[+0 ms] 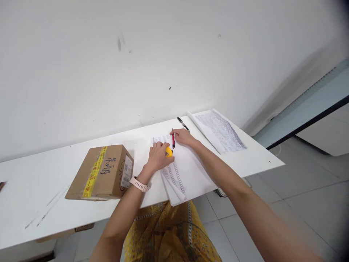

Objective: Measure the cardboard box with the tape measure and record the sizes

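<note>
My left hand (158, 156) is closed around a small yellow tape measure (169, 152), low over the written sheets. Part of the tape measure is hidden by my fingers. Just beyond it, the fingers of my right hand (183, 137) are on a red pen (173, 139) with a black end, near its upper part. Both hands are over a stack of paper (193, 171), whose left side shows columns of handwriting and a lifted lower corner. A black pen (183, 124) lies on the table past my right hand.
On the left stands a taped cardboard box (109, 174) with yellow tape and a label. An open notebook page full of writing (220, 131) lies to the right. The white table (24, 193) runs along the wall. Tiled floor (305, 196) shows at the right.
</note>
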Available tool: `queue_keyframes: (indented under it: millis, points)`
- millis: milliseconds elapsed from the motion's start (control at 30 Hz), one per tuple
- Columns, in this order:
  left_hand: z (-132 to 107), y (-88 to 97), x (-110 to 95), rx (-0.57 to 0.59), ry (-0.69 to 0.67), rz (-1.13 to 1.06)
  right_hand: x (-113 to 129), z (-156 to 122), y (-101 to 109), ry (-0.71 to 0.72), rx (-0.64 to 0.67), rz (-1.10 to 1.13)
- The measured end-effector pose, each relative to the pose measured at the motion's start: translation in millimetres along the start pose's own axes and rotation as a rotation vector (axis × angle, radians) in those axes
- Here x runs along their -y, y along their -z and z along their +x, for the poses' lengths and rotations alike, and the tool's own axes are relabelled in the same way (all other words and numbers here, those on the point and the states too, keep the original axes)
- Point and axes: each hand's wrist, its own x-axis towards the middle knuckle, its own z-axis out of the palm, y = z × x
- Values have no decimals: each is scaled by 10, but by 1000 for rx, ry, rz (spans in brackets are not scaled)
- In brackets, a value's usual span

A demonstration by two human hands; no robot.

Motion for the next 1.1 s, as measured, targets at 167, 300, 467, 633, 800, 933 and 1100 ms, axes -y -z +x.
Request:
queue_keyframes:
  millis: [167,300,467,633,800,933,1100]
  points:
    - [131,35,55,3,-3,-101,78,-2,26,226,47,-452]
    - [182,-39,182,19,26,-195,65,11,86,425,75,-670]
    - [191,-116,284,39,23,-259,-99,-3,297,387,-171,-458]
    - [206,-122,299,47,16,-281,48,2,157,-18,-474,493]
    - [212,-106,280,41,25,-285,196,-20,-254,-76,-264,1014]
    - [216,-95,261,57,44,-278,139,-55,-317,-88,-323,854]
    - [230,-104,264,48,47,-291,96,-40,-269,-74,-339,656]
